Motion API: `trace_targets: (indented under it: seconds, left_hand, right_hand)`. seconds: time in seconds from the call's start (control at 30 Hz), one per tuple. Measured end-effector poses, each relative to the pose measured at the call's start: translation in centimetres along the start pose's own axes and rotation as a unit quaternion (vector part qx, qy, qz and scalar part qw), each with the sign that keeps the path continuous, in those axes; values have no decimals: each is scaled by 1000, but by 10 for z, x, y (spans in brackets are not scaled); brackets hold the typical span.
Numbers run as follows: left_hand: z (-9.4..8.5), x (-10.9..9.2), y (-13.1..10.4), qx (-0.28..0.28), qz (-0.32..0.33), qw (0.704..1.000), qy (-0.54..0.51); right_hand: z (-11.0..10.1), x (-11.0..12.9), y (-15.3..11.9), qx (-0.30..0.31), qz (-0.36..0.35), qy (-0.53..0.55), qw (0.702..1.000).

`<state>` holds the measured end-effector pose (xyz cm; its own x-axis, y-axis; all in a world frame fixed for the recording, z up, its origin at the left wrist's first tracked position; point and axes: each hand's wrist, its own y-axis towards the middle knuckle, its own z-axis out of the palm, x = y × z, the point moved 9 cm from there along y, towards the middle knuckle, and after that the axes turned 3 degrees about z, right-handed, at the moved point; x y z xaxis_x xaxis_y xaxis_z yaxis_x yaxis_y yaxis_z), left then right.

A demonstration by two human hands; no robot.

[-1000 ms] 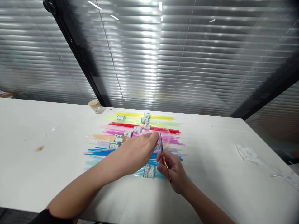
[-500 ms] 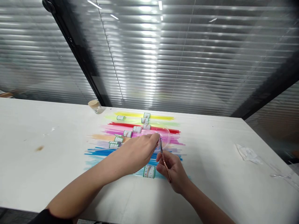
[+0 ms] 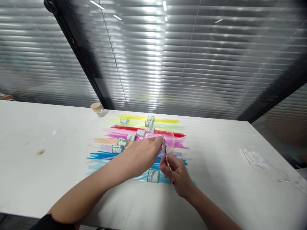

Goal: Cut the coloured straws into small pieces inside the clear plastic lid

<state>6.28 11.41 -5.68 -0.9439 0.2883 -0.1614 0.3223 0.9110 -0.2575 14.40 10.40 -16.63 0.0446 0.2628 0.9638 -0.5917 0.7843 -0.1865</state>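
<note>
My left hand (image 3: 148,152) is closed in a pinch above the coloured bundles, on what looks like a thin clear plastic tube (image 3: 174,140). The tube curves in a loop to the right of the fingers, and the pinched part is hidden. My right hand (image 3: 177,175) is wrapped round a pair of copper-coloured scissors (image 3: 165,154), blades pointing away from me. Their tips stand close to my left fingertips. Under both hands lie bundles of thin plastic straws, among them yellow (image 3: 168,121), red (image 3: 178,134) and dark blue (image 3: 102,155), banded with printed paper labels (image 3: 153,176).
A small glass jar with a wooden lid (image 3: 97,108) stands at the table's back edge. At the right lie a crumpled white wrapper (image 3: 254,158) and clear plastic pieces (image 3: 287,181). A brown stain (image 3: 40,152) marks the white table (image 3: 64,134). Glass with blinds rises behind.
The scissors and my right hand have shifted slightly. A clear strand now shows across the dark blue bundle, left of my left wrist. My left hand stays almost in place.
</note>
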Motion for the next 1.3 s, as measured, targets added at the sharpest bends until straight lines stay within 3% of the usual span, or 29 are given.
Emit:
trace_targets:
  seconds: [0.6,1.07,1.3]
  left_hand:
    - [1,7,4,2,-10,1000,30]
    - [3,10,4,6,-17,999,38]
    - [3,10,4,16,-27,999,32]
  right_hand:
    - [4,-1,1,9,46,44,998]
    - [2,-3,3,0,40,12,999]
    - [-1,0,1,-9,19,52,998]
